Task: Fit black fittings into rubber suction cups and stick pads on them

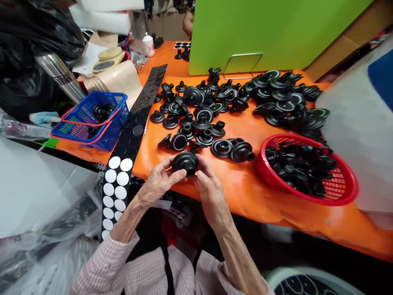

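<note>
L hand (156, 182) & R hand (211, 188) both on one blk flanged part (185, 162), held up just past the near edge of the orange tabletop (242, 184), approx. centre. L fingers closed on its L side, thumb across the front by the stubby neck, which points toward the wearer & a bit R. R fingertips pinch the R side; hard to tell exactly how far they wrap behind. Loose blk parts (202, 116) of the same sort lie just beyond, some neck-up, some tipped; a bigger pile (287, 100) sits farther R. Red basket (353, 188) on R holds blk pcs (302, 168). On L, a blk strip (135, 131) runs down over the table edge, w/ white round stickers (123, 178) on its lower end. Blue basket (122, 110) stands L of the strip, a few blk items (102, 111) inside, red handle (89, 123) across it. Green board (276, 32) at the back, wire stand (247, 54) at its base; another person's arm (188, 22) partly visible L of it.
</note>
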Demonstrator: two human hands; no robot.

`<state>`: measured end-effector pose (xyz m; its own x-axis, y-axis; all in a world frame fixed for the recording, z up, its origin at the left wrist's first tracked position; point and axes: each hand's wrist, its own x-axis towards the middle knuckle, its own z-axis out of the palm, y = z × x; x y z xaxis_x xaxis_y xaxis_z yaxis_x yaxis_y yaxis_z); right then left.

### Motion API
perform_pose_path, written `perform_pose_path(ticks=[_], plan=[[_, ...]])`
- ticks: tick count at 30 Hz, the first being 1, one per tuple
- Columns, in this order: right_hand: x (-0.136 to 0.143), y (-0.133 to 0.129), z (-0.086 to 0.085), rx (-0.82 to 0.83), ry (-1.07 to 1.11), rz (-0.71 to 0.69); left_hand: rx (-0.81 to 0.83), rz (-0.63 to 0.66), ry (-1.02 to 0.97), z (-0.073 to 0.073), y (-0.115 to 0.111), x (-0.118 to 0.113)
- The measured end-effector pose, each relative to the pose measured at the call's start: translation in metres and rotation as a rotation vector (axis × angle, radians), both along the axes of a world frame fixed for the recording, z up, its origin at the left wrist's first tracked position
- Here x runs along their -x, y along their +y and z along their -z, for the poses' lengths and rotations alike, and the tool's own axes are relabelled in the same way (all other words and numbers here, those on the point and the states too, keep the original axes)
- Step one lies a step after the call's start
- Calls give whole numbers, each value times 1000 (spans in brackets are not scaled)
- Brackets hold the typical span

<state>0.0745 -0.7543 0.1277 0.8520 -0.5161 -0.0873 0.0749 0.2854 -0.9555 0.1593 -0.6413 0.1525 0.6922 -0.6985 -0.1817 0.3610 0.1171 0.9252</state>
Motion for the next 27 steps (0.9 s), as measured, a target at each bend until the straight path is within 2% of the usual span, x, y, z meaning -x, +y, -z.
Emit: perform_pose_path(ticks=[5,10,12,17,22,25,27], plan=[[6,1,-1,-3,-38,-35,-35,-33,-129,-1,2,1],[9,4,3,-89,-93,-70,-153,-22,-416,5,5,5],[9,3,4,-88,-91,-69,-191,-7,-470,7,7,6],[11,2,2,-50,-55,-67,-175,6,-509,8,8,10],[11,7,0,0,-4,-27,-223,-86,-577,11,7,21],[9,8,1,43,39,-44,-276,-123,-515,15,5,22],[6,2,2,166,91,-49,-285,-124,-408,21,1,16]])
